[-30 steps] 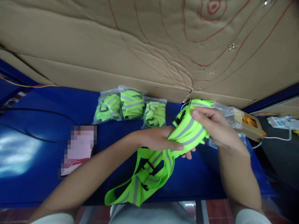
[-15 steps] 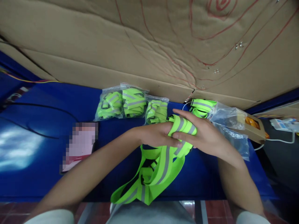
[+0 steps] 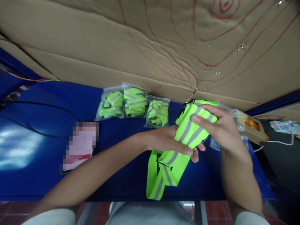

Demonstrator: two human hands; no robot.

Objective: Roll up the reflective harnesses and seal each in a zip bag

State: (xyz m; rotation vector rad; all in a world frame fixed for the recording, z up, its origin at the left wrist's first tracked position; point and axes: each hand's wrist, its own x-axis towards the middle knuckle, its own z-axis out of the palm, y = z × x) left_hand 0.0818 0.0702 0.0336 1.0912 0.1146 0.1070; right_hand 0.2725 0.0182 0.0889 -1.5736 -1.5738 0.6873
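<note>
A neon-green reflective strap harness (image 3: 194, 125) with grey stripes is held between both hands, its upper part folded into a flat bundle. My left hand (image 3: 168, 140) wraps round the lower part of the bundle, thumb in front and fingertips showing beyond its right edge. Gripping the upper right of the folds, my right hand (image 3: 217, 123) has its thumb on the front face. Loose straps hang below my left hand towards the table's near edge, with a thin black piece among them. Black buckle parts show at the bundle's upper left.
Several clear bags of green straps, including one bag (image 3: 157, 113), lie along the cardboard wall (image 3: 117, 68). Another green strap bundle (image 3: 206, 102) is partly hidden behind my right hand. Clear plastic bags and a cardboard box (image 3: 255, 131) are at right; a phone (image 3: 81, 145) lies left.
The folded bundle has risen and moved right, spreading into a wider, flatter stack. My right hand has shifted right onto its upper edge, and the hanging straps are shorter.
</note>
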